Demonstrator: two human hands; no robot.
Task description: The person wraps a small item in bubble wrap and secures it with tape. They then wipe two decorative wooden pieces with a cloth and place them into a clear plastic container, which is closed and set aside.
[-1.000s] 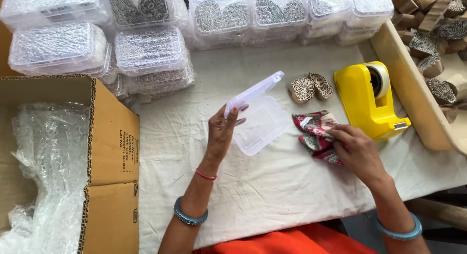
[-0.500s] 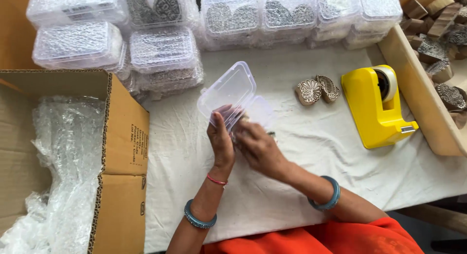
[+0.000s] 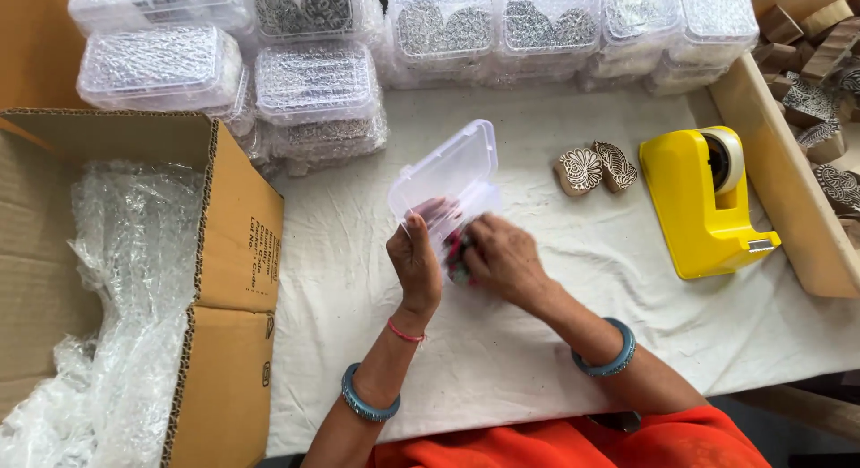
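A small clear plastic box (image 3: 448,172) with its hinged lid raised sits tilted at the middle of the white cloth. My left hand (image 3: 414,264) grips its near edge. My right hand (image 3: 502,257) presses a red patterned packet (image 3: 455,249) into the box; most of the packet is hidden under my fingers. Two carved wooden printing blocks (image 3: 596,168) lie on the cloth to the right of the box, apart from both hands.
A yellow tape dispenser (image 3: 708,208) stands at right beside a wooden tray (image 3: 784,199) of carved blocks. Stacks of filled clear boxes (image 3: 313,83) line the back. An open cardboard carton (image 3: 228,253) lined with bubble wrap (image 3: 116,280) is at left.
My right hand picked up the red packet from near the tape dispenser and carried it left into the open box. My left hand kept hold of the box.
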